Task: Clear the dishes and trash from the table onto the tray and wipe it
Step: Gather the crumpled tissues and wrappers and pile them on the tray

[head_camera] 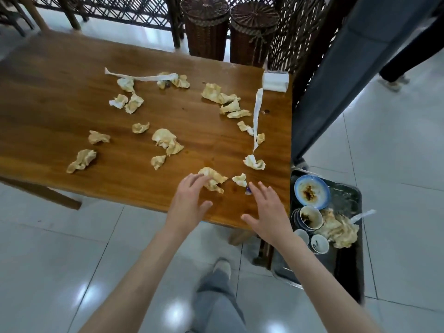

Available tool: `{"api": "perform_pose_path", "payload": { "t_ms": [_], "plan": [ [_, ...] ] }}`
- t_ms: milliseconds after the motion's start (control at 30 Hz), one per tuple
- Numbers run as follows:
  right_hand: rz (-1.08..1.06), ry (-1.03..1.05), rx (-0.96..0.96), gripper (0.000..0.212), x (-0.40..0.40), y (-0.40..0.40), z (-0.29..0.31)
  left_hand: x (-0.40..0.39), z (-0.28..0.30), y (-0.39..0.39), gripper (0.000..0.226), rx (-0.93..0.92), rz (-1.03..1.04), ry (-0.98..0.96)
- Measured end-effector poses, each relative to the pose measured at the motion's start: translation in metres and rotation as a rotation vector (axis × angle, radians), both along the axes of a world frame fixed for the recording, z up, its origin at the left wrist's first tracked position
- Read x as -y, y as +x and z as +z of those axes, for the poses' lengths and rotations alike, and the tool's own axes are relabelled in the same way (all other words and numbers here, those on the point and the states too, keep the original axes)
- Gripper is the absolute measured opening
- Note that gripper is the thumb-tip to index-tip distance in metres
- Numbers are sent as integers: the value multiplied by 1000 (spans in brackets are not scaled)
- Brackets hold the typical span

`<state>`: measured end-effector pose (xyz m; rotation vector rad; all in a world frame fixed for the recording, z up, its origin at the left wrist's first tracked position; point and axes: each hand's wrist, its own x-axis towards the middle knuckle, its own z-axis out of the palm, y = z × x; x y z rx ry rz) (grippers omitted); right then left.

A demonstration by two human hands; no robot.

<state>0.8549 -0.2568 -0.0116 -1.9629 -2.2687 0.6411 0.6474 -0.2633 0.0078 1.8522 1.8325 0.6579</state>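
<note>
Several crumpled, stained tissues lie scattered over the brown wooden table. My left hand hovers with spread fingers, its fingertips at a crumpled tissue near the front edge. My right hand is spread open just right of a small tissue wad and a tiny purple scrap. Neither hand holds anything. A dark tray sits low to the right of the table, holding a dirty blue-rimmed plate, stained bowls, small cups and a heap of used tissues.
A tissue roll sits at the table's far right corner, a long strip trailing from it. Two wicker baskets stand behind the table. A dark partition post rises at the right. Another person's leg is at the far right.
</note>
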Motion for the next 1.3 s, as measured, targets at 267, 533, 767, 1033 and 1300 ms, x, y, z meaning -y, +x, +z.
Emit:
{"api": "perform_pose_path", "payload": {
  "t_ms": [267,533,767,1033,1300],
  "plan": [
    [0,-1,25,80,-68,1,-46,-70,-49,13,54,-26,-69,-47],
    [3,-4,88,88,-104,9,-69,-103,-84,6,35,-148,-164,-89],
    [117,1,207,87,-121,0,-78,-107,-96,6,7,-177,-179,38],
    [231,136,292,46,-128,-5,-80,-112,-105,5,6,-277,-192,117],
    [276,271,268,24,-135,-7,-79,-121,-106,6,9,-318,-229,191]
  ]
}}
